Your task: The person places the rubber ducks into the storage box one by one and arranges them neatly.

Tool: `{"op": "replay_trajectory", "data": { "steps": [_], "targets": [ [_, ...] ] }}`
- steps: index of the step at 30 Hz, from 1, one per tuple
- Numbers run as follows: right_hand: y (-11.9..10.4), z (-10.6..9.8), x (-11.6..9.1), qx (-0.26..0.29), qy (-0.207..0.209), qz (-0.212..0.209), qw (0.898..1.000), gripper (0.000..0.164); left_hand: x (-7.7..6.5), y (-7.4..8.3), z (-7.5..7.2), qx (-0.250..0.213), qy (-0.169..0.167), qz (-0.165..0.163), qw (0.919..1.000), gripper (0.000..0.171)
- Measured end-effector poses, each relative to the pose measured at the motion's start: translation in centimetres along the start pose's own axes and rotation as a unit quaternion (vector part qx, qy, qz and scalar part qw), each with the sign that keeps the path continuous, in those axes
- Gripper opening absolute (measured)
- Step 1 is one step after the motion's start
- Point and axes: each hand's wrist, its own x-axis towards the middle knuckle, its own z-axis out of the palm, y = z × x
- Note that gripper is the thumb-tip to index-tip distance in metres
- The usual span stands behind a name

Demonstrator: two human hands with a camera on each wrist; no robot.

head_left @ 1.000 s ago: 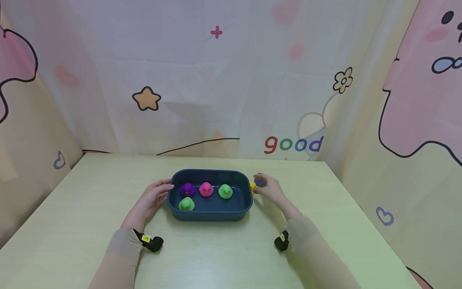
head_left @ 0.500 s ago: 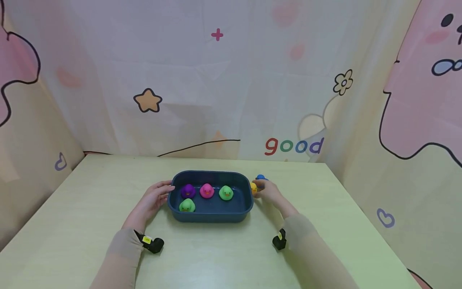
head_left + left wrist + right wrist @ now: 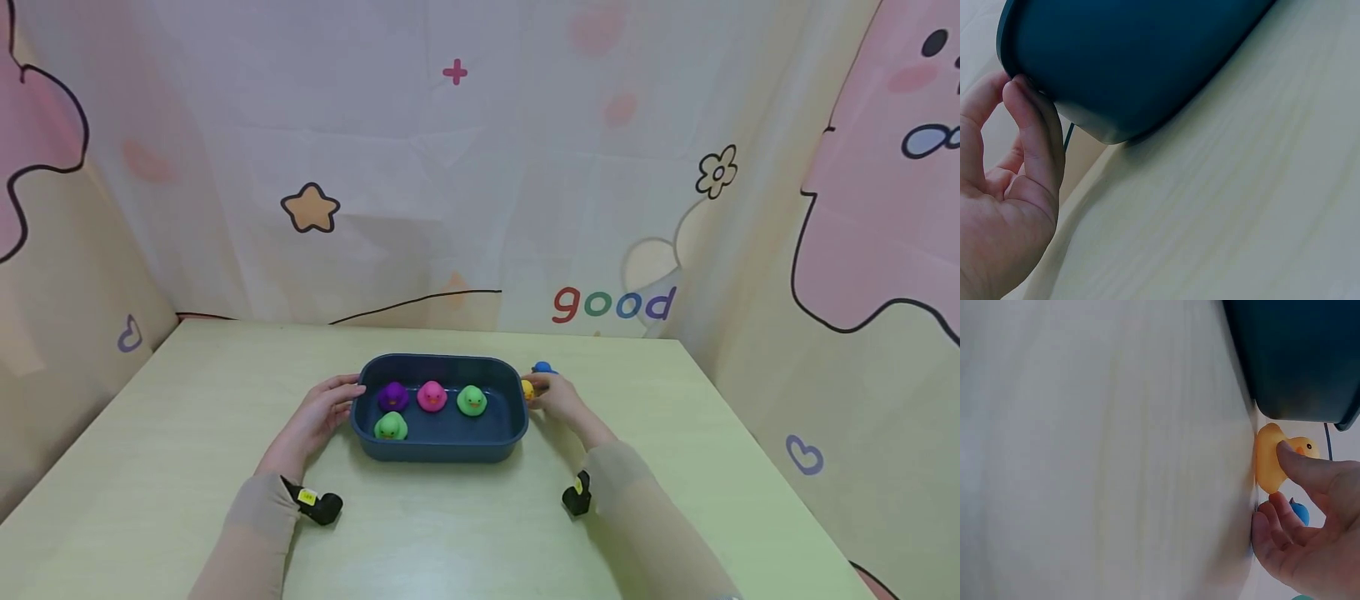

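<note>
pinching the yellow duck [image 3: 1265,459] btw thumb & fingertips, the r hand [image 3: 558,400] has it just outside the tray's r end. thumb lies on the body near the beak, a fingertip meets the far end; prob bc the neck dip gives a good hold on a small round toy. can't tell if the duck's base rests on the table or is a touch off it, nor if it touches the tray.

the tray [image 3: 441,452] is next, dk blue, flat on the table, set long side to the person, prob so both ends are w/in reach. l hand [image 3: 317,413] grips its l end, index over the rim, thumb on the outer wall, prob to steady it.

inside: purple duck [image 3: 393,397], pink duck [image 3: 432,397] & green duck [image 3: 472,401] in a rough row twd the back; 2nd green duck [image 3: 391,427] at front l, near the purple one. the r half is mostly bare floor.

blue toy [image 3: 543,367] is behind the r hand, partly hidden, so can't make out its full shape.

further out: pale table [image 3: 457,533], then printed backdrop w/ star [image 3: 311,207] & "good" lettering [image 3: 615,304].
</note>
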Motion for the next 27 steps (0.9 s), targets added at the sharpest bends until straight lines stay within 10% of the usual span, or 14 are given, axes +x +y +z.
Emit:
{"op": "replay_trajectory", "data": {
  "steps": [20,27],
  "targets": [
    [0.5,-2.1,-1.3,0.071,-0.016,0.039,0.997,0.044,0.0,0.0,-0.1,0.014,-0.002,0.005,0.9999,0.024],
    [0.9,-2.5,-1.9,0.177,-0.04,0.065,0.981,0.052,0.0,0.0,-0.1,0.011,-0.004,0.006,0.9999,0.021]
  ]
}}
